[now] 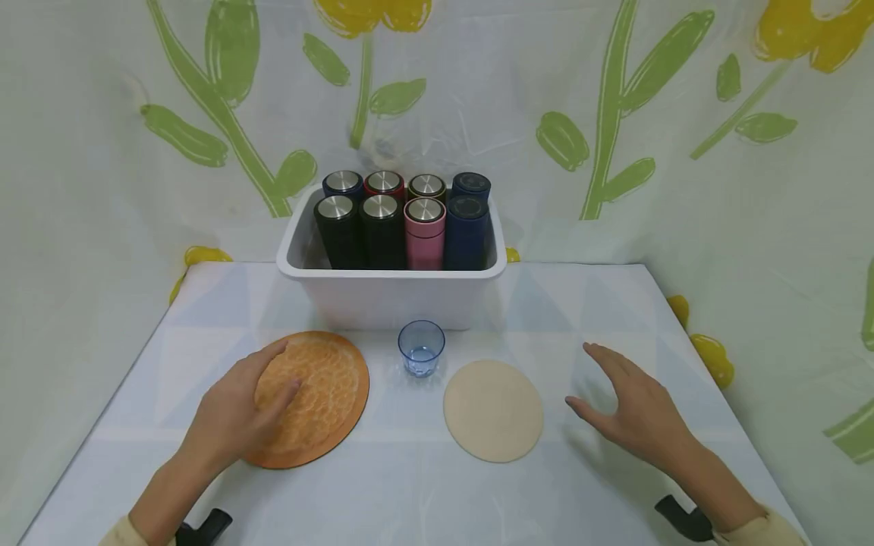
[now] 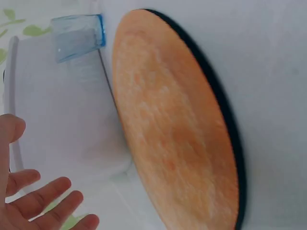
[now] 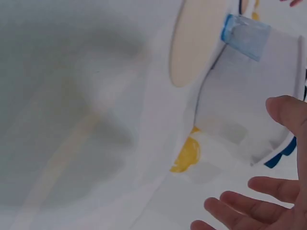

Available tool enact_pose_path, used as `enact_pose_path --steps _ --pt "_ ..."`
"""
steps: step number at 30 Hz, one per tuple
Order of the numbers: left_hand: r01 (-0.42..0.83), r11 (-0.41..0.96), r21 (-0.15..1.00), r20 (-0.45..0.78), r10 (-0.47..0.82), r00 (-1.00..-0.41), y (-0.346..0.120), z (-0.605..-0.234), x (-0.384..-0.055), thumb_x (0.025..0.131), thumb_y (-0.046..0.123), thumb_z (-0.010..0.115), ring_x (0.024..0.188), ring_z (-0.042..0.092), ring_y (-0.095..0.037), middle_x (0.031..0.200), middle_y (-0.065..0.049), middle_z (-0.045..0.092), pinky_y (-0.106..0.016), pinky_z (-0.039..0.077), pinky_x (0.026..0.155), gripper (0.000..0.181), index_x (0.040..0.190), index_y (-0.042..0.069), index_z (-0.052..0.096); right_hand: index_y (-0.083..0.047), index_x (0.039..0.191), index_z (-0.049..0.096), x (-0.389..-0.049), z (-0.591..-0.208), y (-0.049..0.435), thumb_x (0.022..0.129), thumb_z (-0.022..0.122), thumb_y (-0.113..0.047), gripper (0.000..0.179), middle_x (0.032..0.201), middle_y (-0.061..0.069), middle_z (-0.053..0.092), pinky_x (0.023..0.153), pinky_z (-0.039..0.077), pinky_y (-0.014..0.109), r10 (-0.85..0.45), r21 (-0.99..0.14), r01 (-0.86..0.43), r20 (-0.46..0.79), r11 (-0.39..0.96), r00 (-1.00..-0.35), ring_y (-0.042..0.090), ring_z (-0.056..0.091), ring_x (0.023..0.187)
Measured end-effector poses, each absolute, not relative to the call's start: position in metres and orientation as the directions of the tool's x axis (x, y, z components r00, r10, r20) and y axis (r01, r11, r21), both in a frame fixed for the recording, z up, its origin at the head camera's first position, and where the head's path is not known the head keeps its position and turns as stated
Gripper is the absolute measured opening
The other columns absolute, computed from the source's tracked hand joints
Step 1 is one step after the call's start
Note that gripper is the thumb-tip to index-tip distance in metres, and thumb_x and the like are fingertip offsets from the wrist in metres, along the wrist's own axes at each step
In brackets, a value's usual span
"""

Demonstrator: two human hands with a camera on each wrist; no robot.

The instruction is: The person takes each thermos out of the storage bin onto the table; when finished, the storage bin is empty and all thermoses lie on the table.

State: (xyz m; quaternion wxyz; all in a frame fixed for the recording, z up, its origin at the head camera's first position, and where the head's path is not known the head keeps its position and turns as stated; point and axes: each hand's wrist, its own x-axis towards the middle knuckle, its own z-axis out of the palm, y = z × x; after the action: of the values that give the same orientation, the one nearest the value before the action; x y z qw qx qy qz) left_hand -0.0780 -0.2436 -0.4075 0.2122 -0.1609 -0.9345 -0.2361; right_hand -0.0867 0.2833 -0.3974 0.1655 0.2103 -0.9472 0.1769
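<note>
The left grip (image 1: 232, 409) hangs over the left side of the bread-patterned mat (image 1: 324, 402), fingers loosely spread, holding nothing; across from it the right grip (image 1: 638, 409) is just as empty, to the right of the pale round mat (image 1: 493, 411). Both mats lie flat on the worktop (image 1: 423, 500), nearer than the white tub (image 1: 396, 303). I'd guess the patterned one is light and a bit bendy, its dark edge (image 2: 236, 143) thick enough to pinch. The pale one looks thinner, probably harder to lift from flat. Between them, slightly farther back, the blue glass (image 1: 421, 356) looks slick and breakable, best held round its sides.
</note>
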Motion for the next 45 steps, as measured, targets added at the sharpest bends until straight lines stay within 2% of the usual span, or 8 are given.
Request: enact_pose_path --steps 4,7,11,14,17,21,31,45 --pt "0.374 0.775 0.510 0.456 0.125 -0.881 -0.241 -0.403 -0.085 0.091 0.014 0.074 0.111 0.063 -0.035 0.125 -0.015 0.065 -0.052 0.054 0.081 0.053 0.138 0.002 0.054 -0.002 0.139 0.054 -0.091 -0.392 0.279 0.076 0.087 -0.026 0.075 0.134 0.016 0.059 0.088 0.049 0.056 -0.284 -0.342 -0.435 0.410 0.833 -0.867 0.037 0.057 0.120" --pt "0.333 0.727 0.601 0.427 0.060 -0.902 -0.239 -0.398 -0.090 0.094 0.014 0.071 0.108 0.065 -0.031 0.120 -0.014 0.067 -0.031 0.058 0.076 0.049 0.138 0.002 0.054 -0.001 0.136 0.056 -0.095 -0.389 0.276 0.074 0.088 -0.022 0.073 0.131 0.015 0.061 0.087 0.050 0.053 -0.264 -0.374 -0.442 0.439 0.815 -0.859 0.034 0.059 0.117" --pt "0.259 0.678 0.688 0.371 -0.021 -0.929 -0.238 -0.391 -0.094 0.098 0.020 0.067 0.105 0.065 -0.016 0.119 -0.011 0.068 -0.009 0.047 0.073 0.047 0.139 0.003 0.053 -0.001 0.134 0.059 -0.102 -0.385 0.270 0.072 0.089 -0.016 0.071 0.129 0.012 0.063 0.084 0.052 0.048 -0.258 -0.407 -0.476 0.484 0.779 -0.836 0.029 0.062 0.113" --pt "0.221 0.628 0.746 0.332 -0.062 -0.941 -0.238 -0.384 -0.098 0.100 0.022 0.064 0.101 0.061 0.001 0.120 -0.011 0.066 -0.009 0.047 0.074 0.047 0.141 0.005 0.051 -0.001 0.133 0.060 -0.108 -0.381 0.265 0.071 0.090 -0.012 0.069 0.129 0.011 0.064 0.083 0.054 0.047 -0.259 -0.426 -0.506 0.515 0.750 -0.817 0.027 0.063 0.112" --pt "0.218 0.567 0.794 0.321 -0.087 -0.943 -0.239 -0.380 -0.103 0.100 0.020 0.062 0.098 0.058 0.009 0.121 -0.016 0.065 -0.011 0.051 0.073 0.046 0.142 0.004 0.050 -0.002 0.132 0.061 -0.114 -0.376 0.261 0.071 0.089 -0.010 0.068 0.130 0.009 0.064 0.083 0.055 0.045 -0.248 -0.440 -0.523 0.542 0.730 -0.803 0.026 0.064 0.112" --pt "0.236 0.490 0.839 0.331 -0.115 -0.937 -0.242 -0.376 -0.111 0.101 0.014 0.061 0.097 0.061 0.005 0.119 -0.019 0.063 -0.018 0.055 0.070 0.043 0.140 0.001 0.050 -0.003 0.132 0.061 -0.123 -0.371 0.255 0.072 0.089 -0.009 0.066 0.129 0.008 0.065 0.083 0.055 0.037 -0.232 -0.460 -0.535 0.564 0.709 -0.793 0.026 0.064 0.111" --pt "0.203 0.396 0.896 0.295 -0.186 -0.937 -0.251 -0.365 -0.134 0.101 0.017 0.061 0.095 0.065 0.002 0.110 0.004 0.063 -0.022 0.057 0.068 0.044 0.141 0.001 0.049 -0.002 0.131 0.061 -0.146 -0.358 0.237 0.075 0.087 -0.009 0.062 0.129 0.009 0.064 0.083 0.056 0.046 -0.204 -0.542 -0.547 0.566 0.638 -0.799 0.027 0.064 0.111" --pt "0.124 0.321 0.939 0.203 -0.225 -0.953 -0.254 -0.343 -0.160 0.101 0.023 0.059 0.090 0.064 -0.001 0.109 0.001 0.061 -0.024 0.057 0.066 0.046 0.140 0.000 0.049 -0.002 0.129 0.061 -0.176 -0.336 0.207 0.079 0.085 -0.013 0.057 0.127 0.010 0.065 0.084 0.056 0.046 -0.211 -0.560 -0.586 0.593 0.586 -0.777 0.028 0.065 0.111"
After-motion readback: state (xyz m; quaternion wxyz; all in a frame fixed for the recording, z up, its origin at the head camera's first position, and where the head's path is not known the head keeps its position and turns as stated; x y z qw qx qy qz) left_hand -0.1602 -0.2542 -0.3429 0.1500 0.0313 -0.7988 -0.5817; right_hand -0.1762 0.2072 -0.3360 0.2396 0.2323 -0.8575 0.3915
